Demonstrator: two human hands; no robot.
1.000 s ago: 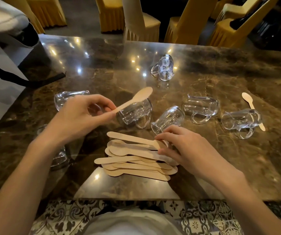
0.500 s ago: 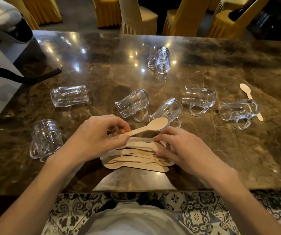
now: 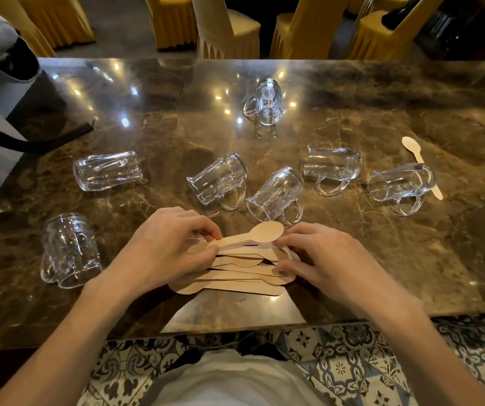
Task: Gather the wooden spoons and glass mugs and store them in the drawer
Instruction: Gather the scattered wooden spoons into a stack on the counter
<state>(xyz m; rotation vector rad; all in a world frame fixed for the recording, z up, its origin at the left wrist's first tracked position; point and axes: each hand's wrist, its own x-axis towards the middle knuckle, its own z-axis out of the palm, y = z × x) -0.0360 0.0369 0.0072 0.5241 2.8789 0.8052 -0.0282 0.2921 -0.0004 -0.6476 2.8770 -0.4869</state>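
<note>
While both hands bracket the spoon pile (image 3: 235, 271), left hand (image 3: 165, 244) pinches the top spoon (image 3: 253, 237), lying crosswise; right hand (image 3: 323, 259) fingertips press its bowl end.

Seven tipped glass mugs (image 3: 217, 179) ringed the spoon pile (image 3: 235, 271), blocking reach forward. Bare counter (image 3: 411, 259) lay open right of the right hand (image 3: 332, 259); a gap stayed clear between the two left mugs.
</note>
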